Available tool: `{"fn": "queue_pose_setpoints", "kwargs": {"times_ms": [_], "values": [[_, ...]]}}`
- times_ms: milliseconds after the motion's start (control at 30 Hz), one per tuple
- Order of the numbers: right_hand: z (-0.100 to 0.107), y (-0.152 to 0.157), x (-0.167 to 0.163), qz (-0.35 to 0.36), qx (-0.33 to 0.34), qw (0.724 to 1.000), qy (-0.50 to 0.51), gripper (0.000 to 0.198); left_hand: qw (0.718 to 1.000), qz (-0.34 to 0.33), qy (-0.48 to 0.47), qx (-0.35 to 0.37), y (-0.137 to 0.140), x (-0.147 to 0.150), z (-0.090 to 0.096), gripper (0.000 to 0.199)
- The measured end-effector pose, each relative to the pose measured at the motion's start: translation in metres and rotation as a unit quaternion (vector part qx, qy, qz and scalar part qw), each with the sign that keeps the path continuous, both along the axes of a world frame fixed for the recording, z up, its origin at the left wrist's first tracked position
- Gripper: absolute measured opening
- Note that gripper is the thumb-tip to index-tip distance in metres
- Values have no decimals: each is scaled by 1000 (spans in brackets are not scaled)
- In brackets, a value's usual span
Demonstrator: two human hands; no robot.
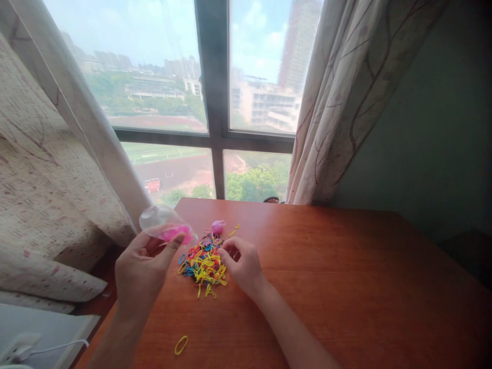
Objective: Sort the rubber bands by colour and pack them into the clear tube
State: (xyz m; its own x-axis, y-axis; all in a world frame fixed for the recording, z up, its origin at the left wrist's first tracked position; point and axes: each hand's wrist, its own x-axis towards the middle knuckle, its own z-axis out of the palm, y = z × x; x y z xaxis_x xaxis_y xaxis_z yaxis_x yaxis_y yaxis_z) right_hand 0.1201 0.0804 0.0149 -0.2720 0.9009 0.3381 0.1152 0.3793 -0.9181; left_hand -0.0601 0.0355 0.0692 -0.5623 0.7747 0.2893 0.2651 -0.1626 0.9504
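Observation:
A clear plastic container (pixel 157 217) lies tilted in my left hand (pixel 140 271), its mouth toward the right. Bright pink rubber bands (pixel 172 233) show through its lower side. My left thumb and fingers close around it near the mouth. Below and to the right spreads a loose pile of small rubber bands (pixel 206 264), yellow, red, blue, black and pink, on the table. My right hand (pixel 242 264) rests at the pile's right edge, fingers curled with thumb and fingertip close together. Whatever sits between those fingertips is too small to make out.
The brown wooden table (pixel 326 287) reaches up to the window. A pink lump (pixel 218 227) lies behind the pile. One yellow rubber band (pixel 181 345) is near the front edge, and a few yellow ones (pixel 234 230) lie beyond my right hand. Curtains (pixel 330 102) hang on both sides.

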Motion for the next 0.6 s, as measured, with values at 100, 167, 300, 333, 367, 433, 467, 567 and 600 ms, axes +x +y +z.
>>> {"fn": "queue_pose_setpoints", "kwargs": {"times_ms": [100,167,300,333,367,433,467,567,600], "values": [[1,-5,-3,32,3,999,23,12,999,-24,-34,-18,-1,-3,-4,40],[0,-8,-6,49,16,998,28,16,997,-40,-61,-24,-2,-2,-5,42],[-3,-12,-8,88,41,995,19,26,990,-47,-136,-16,-5,6,-2,42],[-4,-13,-8,103,46,993,16,31,985,-51,-162,-14,-7,9,0,41],[-6,-13,-8,120,52,991,14,37,980,-58,-191,-14,-8,12,2,41],[-8,-16,-9,151,66,986,11,54,965,-69,-252,-21,-10,17,4,41],[-9,-18,-9,165,72,984,7,61,957,-71,-280,-29,-11,19,5,43],[-10,-24,-13,195,67,978,-25,72,940,-101,-319,-67,-15,25,2,43],[-9,-26,-15,199,51,978,-34,71,938,-122,-313,-84,-16,27,0,43]]}}
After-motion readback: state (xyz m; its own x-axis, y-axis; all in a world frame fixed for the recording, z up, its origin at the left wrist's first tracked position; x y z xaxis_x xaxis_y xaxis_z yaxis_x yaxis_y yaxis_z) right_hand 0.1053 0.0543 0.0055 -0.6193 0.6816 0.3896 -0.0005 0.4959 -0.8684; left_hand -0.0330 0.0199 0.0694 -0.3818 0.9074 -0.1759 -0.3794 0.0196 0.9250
